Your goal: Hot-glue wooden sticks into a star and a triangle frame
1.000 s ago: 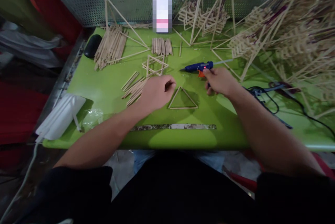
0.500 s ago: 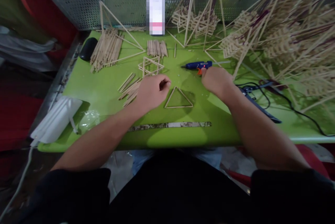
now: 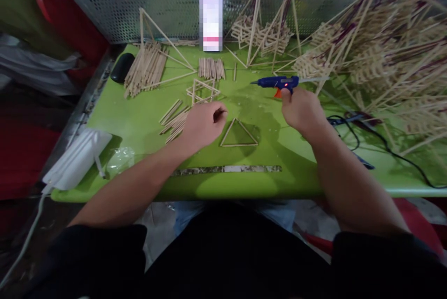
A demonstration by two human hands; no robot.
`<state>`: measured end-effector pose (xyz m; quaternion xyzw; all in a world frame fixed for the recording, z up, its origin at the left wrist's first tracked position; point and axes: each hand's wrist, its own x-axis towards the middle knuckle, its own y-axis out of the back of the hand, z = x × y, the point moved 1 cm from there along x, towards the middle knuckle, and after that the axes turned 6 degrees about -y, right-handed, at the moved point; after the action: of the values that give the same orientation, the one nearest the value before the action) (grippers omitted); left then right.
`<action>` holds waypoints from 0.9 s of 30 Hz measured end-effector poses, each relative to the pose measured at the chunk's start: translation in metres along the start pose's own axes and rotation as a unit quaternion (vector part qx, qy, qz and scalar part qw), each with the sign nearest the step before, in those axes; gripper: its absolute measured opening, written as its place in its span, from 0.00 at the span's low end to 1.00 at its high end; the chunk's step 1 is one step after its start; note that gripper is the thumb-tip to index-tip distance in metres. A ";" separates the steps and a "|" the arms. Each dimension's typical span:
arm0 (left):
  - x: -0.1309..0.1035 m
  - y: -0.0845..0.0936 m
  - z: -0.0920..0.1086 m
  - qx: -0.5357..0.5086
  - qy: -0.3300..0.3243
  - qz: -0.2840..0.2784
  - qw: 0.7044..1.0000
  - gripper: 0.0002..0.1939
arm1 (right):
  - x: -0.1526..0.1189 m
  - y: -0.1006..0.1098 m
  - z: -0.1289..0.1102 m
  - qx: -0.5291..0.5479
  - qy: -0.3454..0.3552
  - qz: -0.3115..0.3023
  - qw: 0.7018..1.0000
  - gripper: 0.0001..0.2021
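My right hand (image 3: 303, 112) is wrapped round the handle of a blue glue gun (image 3: 277, 82) with an orange trigger. Its nozzle points left, and a glue stick sticks out at the back. My left hand (image 3: 205, 121) is closed with curled fingers above the table; whatever it pinches, if anything, is hidden. Just right of it a stick triangle (image 3: 239, 144) lies flat. Behind the left hand is a star-like stick frame (image 3: 203, 91), and loose sticks (image 3: 173, 119) lie partly under that hand.
Bundled long sticks (image 3: 146, 70) and short sticks (image 3: 211, 68) lie toward the back, near a phone (image 3: 211, 19). Finished stick structures (image 3: 391, 47) crowd the right. A white power strip (image 3: 77, 159) stands at left; a patterned strip (image 3: 230, 168) lies near the front edge.
My right hand has raised the glue gun and carried it slightly right. My left hand stays nearly still, still closed. The view has shifted a little.
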<state>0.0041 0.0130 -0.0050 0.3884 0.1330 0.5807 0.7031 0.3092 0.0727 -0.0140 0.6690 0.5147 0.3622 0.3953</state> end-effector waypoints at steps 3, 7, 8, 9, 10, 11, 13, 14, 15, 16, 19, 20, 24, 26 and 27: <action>0.001 -0.002 -0.002 0.000 0.009 -0.006 1.000 0.08 | 0.000 -0.002 -0.003 0.085 0.009 -0.020 0.996 0.19; 0.001 -0.005 -0.005 0.000 0.008 -0.019 1.000 0.08 | -0.003 -0.004 -0.004 0.182 0.006 -0.019 0.983 0.21; 0.001 -0.005 -0.006 0.001 0.009 -0.021 1.000 0.08 | -0.005 -0.005 -0.004 0.214 0.011 -0.015 0.977 0.22; 0.001 -0.006 -0.006 0.004 0.011 -0.023 1.000 0.07 | -0.007 -0.004 -0.005 0.253 0.018 -0.013 0.967 0.22; 0.002 -0.006 -0.006 0.007 0.013 -0.024 1.000 0.07 | -0.009 -0.004 -0.006 0.293 0.027 -0.011 0.956 0.22; 0.002 -0.006 -0.006 0.009 0.016 -0.026 0.999 0.07 | -0.012 -0.003 -0.007 0.330 0.035 -0.009 0.943 0.22; 0.002 -0.005 -0.005 0.008 0.021 -0.026 0.999 0.06 | -0.018 0.000 -0.012 0.374 0.042 -0.007 0.927 0.21; 0.002 -0.004 -0.004 0.002 0.023 -0.025 0.999 0.06 | -0.022 0.002 -0.015 0.386 0.043 -0.006 0.921 0.20; 0.001 -0.003 -0.002 -0.008 0.024 -0.023 0.999 0.06 | -0.026 0.004 -0.018 0.399 0.044 -0.008 0.916 0.20; 0.001 -0.003 -0.001 -0.022 0.026 -0.021 0.999 0.06 | -0.031 0.006 -0.023 0.414 0.045 -0.013 0.909 0.20; 0.001 -0.005 0.001 -0.089 0.042 0.010 0.995 0.09 | -0.049 0.011 -0.039 0.463 0.047 -0.044 0.884 0.21; 0.001 -0.007 0.001 -0.114 0.050 0.028 0.992 0.13 | -0.055 0.012 -0.045 0.478 0.044 -0.056 0.876 0.21; 0.011 -0.018 0.001 -0.214 0.045 0.082 0.972 0.26 | -0.074 0.008 -0.064 0.511 0.018 -0.111 0.852 0.23; 0.019 -0.024 0.001 -0.263 0.029 0.089 0.960 0.26 | -0.078 0.003 -0.069 0.514 0.008 -0.140 0.846 0.25; 0.024 -0.027 0.002 -0.279 0.024 0.091 0.956 0.26 | -0.080 0.001 -0.070 0.515 0.003 -0.151 0.844 0.26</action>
<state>0.0310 0.0334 -0.0166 0.1726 -0.0535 0.6657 0.7240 0.2305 0.0056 0.0103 0.6894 0.7230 -0.0173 0.0417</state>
